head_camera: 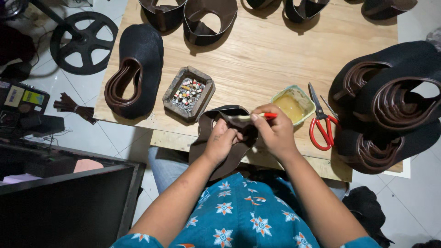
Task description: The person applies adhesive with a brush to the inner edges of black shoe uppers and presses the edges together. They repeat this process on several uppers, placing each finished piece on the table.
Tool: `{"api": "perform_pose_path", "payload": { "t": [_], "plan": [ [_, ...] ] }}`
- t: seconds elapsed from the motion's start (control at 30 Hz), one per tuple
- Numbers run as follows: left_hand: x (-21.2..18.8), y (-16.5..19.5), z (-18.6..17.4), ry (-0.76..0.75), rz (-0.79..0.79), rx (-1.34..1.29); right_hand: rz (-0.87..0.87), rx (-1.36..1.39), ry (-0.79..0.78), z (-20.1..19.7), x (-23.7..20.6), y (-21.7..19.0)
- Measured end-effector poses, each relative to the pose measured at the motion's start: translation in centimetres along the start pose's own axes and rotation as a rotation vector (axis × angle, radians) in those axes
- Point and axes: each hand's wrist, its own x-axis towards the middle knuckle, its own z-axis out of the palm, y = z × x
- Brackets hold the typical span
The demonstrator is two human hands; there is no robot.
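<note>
Left hand (222, 140): fingers clamped on the dark brown shoe piece (220, 138), holding its top flap up.
Right hand (274, 131): fingers pinched together on a thin red brush (268, 115).
Shoe piece: it sits in front of the person, at the near edge of the tabletop (275, 50), partly hanging over the lap.
Brush: it lies flat, pointing left to right. Its tip end meets the flap between the two hands.
Which hand is nearer: both touch the work. The left one holds it, the right one holds the tool.
Glue cup (292, 105): a small pale green cup of yellow glue, just beside the right hand, on its far side.
Scissors (321, 124): red handles, just right of the cup.
Tray (189, 93): small square tray of bits, left of the hands.
Shoe stacks (390, 101): dark piles to the right.
</note>
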Motion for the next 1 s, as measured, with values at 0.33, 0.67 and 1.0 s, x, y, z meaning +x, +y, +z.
{"api": "perform_pose_path", "payload": {
  "t": [0.33,0.67,1.0],
  "plan": [
    [-0.5,-0.1,-0.2,0.023,0.039,0.172,-0.001,-0.120,-0.129,-0.1,0.2,-0.3],
    [-0.8,0.4,0.2,-0.027,0.048,0.101,0.165,0.140,-0.203,0.0,-0.1,1.4],
    [-1.2,0.2,0.3,0.032,0.003,0.124,0.077,-0.010,-0.244,-1.7,0.1,1.0]
  ]
}}
